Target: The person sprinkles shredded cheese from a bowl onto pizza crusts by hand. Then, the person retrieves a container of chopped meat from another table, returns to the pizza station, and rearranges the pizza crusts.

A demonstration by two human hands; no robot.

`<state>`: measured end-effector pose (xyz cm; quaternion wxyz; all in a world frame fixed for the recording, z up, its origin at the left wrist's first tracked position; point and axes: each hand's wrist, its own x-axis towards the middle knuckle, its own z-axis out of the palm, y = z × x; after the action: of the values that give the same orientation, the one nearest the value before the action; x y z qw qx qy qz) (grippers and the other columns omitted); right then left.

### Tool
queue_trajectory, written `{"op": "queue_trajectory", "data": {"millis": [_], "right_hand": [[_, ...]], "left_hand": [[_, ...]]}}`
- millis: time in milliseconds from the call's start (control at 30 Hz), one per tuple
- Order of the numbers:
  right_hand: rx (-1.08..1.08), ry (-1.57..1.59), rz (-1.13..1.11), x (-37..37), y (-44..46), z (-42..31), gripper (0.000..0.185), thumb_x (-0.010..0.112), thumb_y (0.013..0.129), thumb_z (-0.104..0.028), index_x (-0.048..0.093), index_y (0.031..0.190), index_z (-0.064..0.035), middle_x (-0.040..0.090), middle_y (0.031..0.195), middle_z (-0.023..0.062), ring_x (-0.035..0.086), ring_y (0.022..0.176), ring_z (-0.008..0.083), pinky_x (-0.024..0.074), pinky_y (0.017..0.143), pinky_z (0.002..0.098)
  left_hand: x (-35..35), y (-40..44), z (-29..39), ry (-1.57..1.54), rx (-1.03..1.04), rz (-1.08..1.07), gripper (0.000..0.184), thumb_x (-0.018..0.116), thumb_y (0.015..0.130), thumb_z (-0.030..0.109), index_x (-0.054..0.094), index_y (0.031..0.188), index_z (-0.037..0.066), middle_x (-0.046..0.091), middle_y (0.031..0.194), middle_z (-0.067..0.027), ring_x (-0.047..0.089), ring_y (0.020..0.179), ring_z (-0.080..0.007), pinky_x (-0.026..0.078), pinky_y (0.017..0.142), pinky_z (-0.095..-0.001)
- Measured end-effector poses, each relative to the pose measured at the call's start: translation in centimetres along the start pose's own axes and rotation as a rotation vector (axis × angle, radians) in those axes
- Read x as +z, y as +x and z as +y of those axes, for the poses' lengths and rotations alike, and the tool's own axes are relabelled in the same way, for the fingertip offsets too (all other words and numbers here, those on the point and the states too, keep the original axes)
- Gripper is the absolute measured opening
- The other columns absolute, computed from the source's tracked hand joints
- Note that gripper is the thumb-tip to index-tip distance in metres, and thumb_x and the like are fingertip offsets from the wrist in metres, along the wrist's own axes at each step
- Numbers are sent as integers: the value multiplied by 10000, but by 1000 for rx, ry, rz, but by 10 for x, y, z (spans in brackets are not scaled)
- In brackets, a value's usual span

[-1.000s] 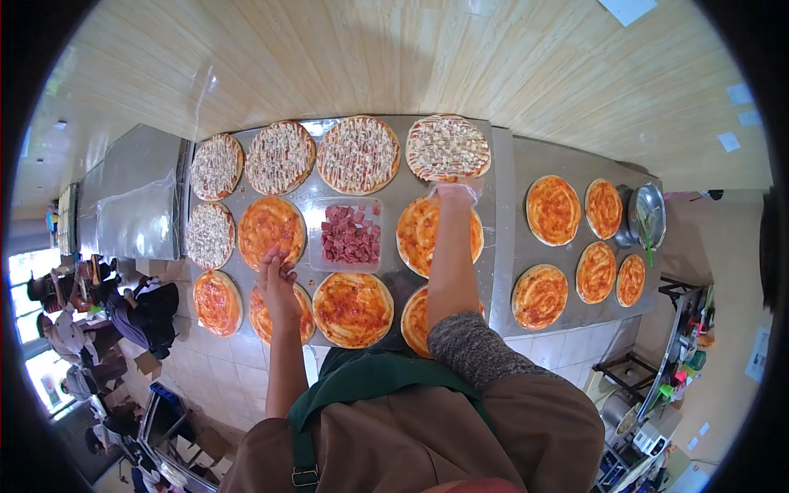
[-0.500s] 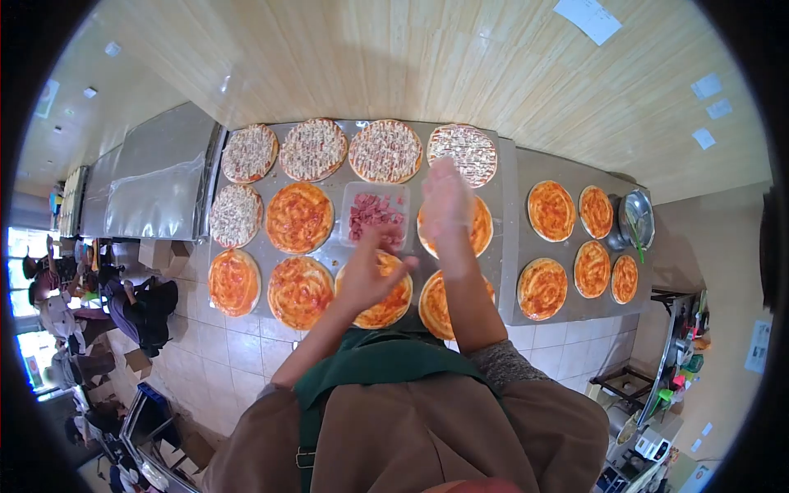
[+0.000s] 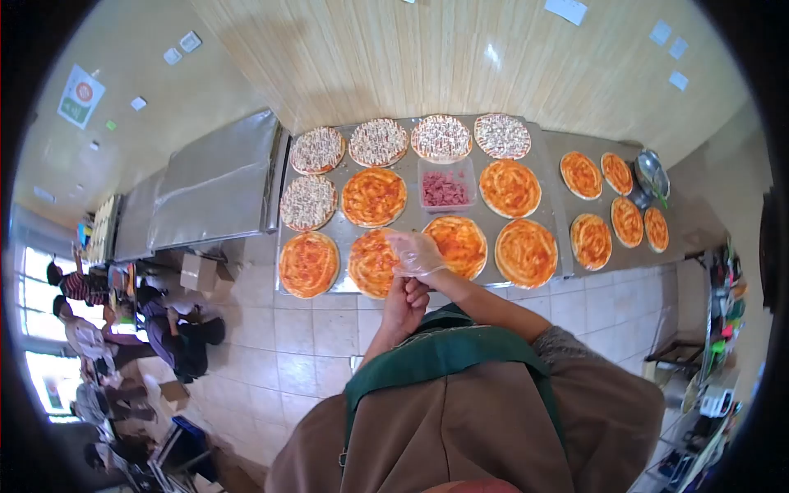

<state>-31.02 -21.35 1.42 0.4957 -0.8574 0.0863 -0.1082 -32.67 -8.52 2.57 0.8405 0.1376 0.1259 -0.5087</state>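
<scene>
My right hand (image 3: 419,254), in a clear plastic glove, points left with its fingers stretched out above a sauced pizza base (image 3: 371,267); nothing shows in it. Just below its wrist is my left hand (image 3: 406,304), bare, with curled fingers that touch or nearly touch the glove's cuff; what they pinch is too small to tell. Beyond both hands a clear square tub (image 3: 446,205) holds diced pink meat (image 3: 445,188). Another sauced base (image 3: 456,247) lies directly right of my gloved hand.
White-topped pizzas (image 3: 440,138) line the back of the metal table (image 3: 415,172). More sauced bases (image 3: 591,241) and a metal bowl (image 3: 649,170) are on the right. A covered metal surface (image 3: 215,182) stands left. Several people (image 3: 177,329) are at the far left.
Both hands have come together near the table's front edge. My right hand came back from the white-topped pizza, my left from the sauced bases. The view has shifted, so the table appears farther right.
</scene>
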Motion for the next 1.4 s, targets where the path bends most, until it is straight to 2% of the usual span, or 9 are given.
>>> {"op": "queue_trajectory", "data": {"millis": [133,267,433,700,867,900,933,1067,1400], "right_hand": [[141,339,-50,64,-10,-2,316,589,856,-189,598,1153,-85,641,951,117,609,804,209,494,712,302],[-86,-352,-237,78,-20,-27,399,503,904,-248,508,1254,-57,547,1210,143,539,1079,221,412,928,354],[-317,-276,179,96,-39,-37,263,558,789,-138,564,1033,-38,488,1276,198,507,1098,364,410,906,449],[-439,-301,-272,61,-80,-37,430,571,867,-184,462,1240,2,418,1344,199,410,1247,298,334,1024,373],[-267,255,-599,10,-120,-89,498,597,877,-214,437,1294,6,408,1361,166,375,1292,250,311,1052,345],[-275,263,-538,-2,-114,-100,501,619,861,-194,452,1291,2,423,1355,153,378,1295,239,324,1047,340],[-445,123,-241,-15,-105,-145,325,673,780,-138,583,1063,-7,557,1110,151,598,945,268,459,830,360],[-505,-87,-239,-17,-87,-154,150,650,764,-76,591,891,-25,612,838,125,615,730,284,484,641,368],[-711,15,-25,-48,-102,-159,122,613,801,-39,612,922,-24,613,889,121,610,755,308,479,648,382]], "left_hand": [[4,-38,0,109,399,241,243,416,981,255,548,1003,52,595,931,-24,558,835,-122,462,732,-253],[-29,-51,6,338,639,0,308,418,954,159,483,1225,28,540,1209,-81,504,1113,-188,364,991,-333],[-20,-67,-6,464,706,205,350,361,979,243,475,1235,33,520,1209,-55,485,1118,-153,364,979,-306],[-18,-65,-20,300,816,132,456,300,1001,224,302,1402,8,325,1444,-83,320,1313,-181,225,1094,-291],[13,-106,34,1026,1348,438,522,329,999,359,258,1433,79,332,1436,-70,350,1293,-173,263,1073,-321],[6,-102,31,756,1264,276,530,330,997,376,254,1436,90,337,1433,-68,349,1292,-171,265,1071,-326],[2,-98,23,490,1161,124,538,331,995,393,251,1440,100,341,1429,-67,348,1290,-169,267,1069,-331],[43,-96,-22,617,1078,203,486,326,1001,324,279,1425,92,507,1139,-54,488,1034,-149,367,950,-316],[37,-83,-32,250,807,-70,430,329,988,407,413,1308,132,539,1197,-38,543,1074,-171,462,901,-315]]}}
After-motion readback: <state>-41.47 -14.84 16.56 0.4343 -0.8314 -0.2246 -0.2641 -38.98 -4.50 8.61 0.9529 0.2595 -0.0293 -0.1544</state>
